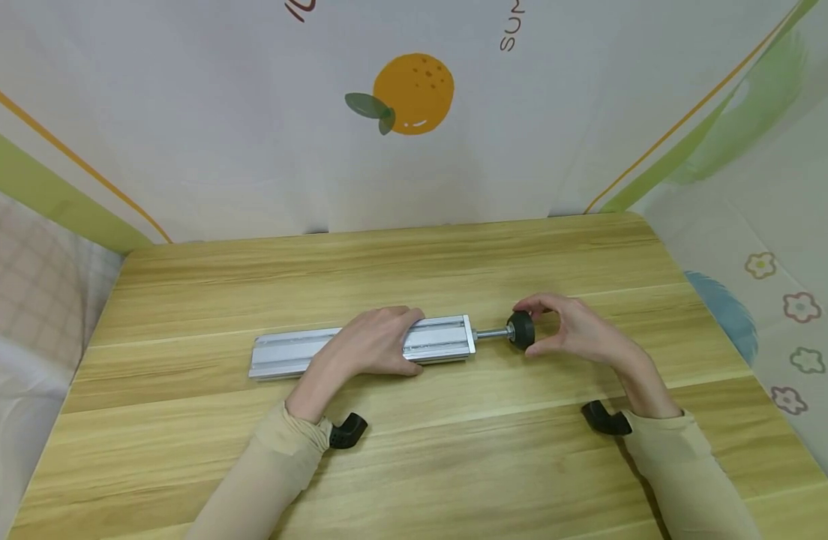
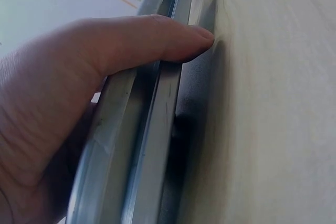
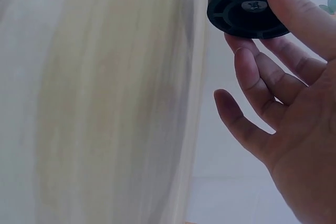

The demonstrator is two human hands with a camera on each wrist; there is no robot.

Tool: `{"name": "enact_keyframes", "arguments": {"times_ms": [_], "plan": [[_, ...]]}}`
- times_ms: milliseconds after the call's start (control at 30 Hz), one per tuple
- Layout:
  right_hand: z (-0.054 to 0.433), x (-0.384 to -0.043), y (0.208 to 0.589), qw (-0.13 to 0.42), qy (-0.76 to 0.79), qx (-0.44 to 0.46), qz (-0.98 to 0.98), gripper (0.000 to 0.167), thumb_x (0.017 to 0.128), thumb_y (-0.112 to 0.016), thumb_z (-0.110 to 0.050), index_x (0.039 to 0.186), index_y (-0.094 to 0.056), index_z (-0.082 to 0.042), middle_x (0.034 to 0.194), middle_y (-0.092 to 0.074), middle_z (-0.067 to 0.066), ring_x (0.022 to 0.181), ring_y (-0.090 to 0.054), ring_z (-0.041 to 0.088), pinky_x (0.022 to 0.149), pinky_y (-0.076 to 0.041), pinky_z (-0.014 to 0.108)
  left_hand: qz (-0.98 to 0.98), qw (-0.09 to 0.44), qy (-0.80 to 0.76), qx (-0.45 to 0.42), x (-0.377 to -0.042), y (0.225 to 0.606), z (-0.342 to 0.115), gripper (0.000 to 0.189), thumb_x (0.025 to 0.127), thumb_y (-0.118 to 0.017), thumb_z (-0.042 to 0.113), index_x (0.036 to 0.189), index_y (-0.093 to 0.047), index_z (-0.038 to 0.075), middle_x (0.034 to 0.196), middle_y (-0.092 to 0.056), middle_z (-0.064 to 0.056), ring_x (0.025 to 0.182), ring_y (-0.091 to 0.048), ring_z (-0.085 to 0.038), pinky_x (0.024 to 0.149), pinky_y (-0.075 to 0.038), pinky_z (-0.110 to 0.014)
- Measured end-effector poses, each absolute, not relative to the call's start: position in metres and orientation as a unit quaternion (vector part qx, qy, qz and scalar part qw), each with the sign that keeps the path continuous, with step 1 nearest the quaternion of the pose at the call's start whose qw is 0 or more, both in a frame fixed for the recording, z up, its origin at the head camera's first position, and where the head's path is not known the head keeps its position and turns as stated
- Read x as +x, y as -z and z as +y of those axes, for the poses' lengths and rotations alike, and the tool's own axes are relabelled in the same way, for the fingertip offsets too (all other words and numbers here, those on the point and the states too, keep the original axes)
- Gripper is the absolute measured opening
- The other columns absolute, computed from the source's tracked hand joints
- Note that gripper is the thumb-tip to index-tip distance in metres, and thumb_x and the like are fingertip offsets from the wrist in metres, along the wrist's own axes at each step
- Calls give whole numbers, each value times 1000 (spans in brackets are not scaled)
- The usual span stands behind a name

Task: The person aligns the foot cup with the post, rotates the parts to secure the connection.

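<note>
A silver aluminium profile with grooves along its length lies on the wooden table, a flat plate closing its right end. From that end a threaded rod sticks out, carrying a round black levelling foot. My left hand grips the profile from above near its middle; in the left wrist view the thumb lies over its near side. At the rod's end my right hand pinches the foot's rim between thumb and fingers. The right wrist view shows the foot's ribbed underside with a screw head inside.
The wooden table extends around the profile on every side. A white cloth printed with an orange fruit hangs behind its back edge. Black curved pieces sit at both sleeve cuffs.
</note>
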State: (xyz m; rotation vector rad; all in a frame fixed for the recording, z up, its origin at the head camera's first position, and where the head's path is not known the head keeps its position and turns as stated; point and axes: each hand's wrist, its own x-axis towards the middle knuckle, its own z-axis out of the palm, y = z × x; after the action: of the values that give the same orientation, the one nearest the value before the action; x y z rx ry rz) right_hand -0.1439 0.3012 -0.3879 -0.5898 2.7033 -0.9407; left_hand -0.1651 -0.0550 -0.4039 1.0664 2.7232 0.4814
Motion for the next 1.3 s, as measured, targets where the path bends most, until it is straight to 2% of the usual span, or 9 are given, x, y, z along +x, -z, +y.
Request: {"name": "enact_keyframes", "arguments": {"times_ms": [400,500,633,700,867,1067,1300], "plan": [[302,-143,386,102,307,-210,923,69,76,-91,-28,136,-62,-9,128,-70,8,109,-60,22,91,-51,44,917,79,-152,359,-165,403,-55,72,74,-85,49,131,-61,13,111,-71,1,88,-63,-14,84,-57,-38],[302,-143,385,100,308,-210,923,69,76,-90,-28,136,-62,-9,126,-70,7,108,-60,21,91,-51,43,918,82,-151,357,-165,402,-55,74,73,-86,50,133,-61,13,115,-71,0,93,-64,-16,86,-58,-39],[302,-143,385,100,306,-213,923,68,77,-90,-29,136,-63,-9,126,-70,7,107,-60,20,90,-51,41,918,82,-149,359,-165,401,-55,77,73,-86,51,135,-60,12,129,-68,-3,111,-65,-19,95,-57,-41],[302,-143,385,103,304,-213,923,67,78,-89,-29,137,-63,-9,126,-71,6,107,-60,20,89,-51,39,916,74,-148,364,-165,401,-55,76,73,-86,52,133,-61,11,128,-67,-2,112,-63,-19,95,-57,-40],[302,-143,385,107,299,-212,924,67,80,-88,-29,138,-62,-10,122,-71,4,105,-59,19,88,-51,36,913,49,-142,378,-167,402,-54,74,71,-86,51,127,-64,9,117,-66,-1,106,-60,-19,92,-56,-38],[303,-144,387,113,298,-218,922,66,82,-86,-28,140,-61,-9,121,-71,3,103,-59,19,86,-51,36,911,34,-139,388,-167,404,-54,75,71,-86,52,127,-64,8,120,-65,-4,108,-59,-22,99,-54,-40],[304,-144,388,117,297,-218,922,65,84,-84,-29,142,-60,-10,119,-70,1,102,-60,19,84,-51,34,908,23,-137,396,-168,406,-55,74,71,-87,51,126,-66,7,118,-65,-3,105,-57,-21,99,-52,-39]]}}
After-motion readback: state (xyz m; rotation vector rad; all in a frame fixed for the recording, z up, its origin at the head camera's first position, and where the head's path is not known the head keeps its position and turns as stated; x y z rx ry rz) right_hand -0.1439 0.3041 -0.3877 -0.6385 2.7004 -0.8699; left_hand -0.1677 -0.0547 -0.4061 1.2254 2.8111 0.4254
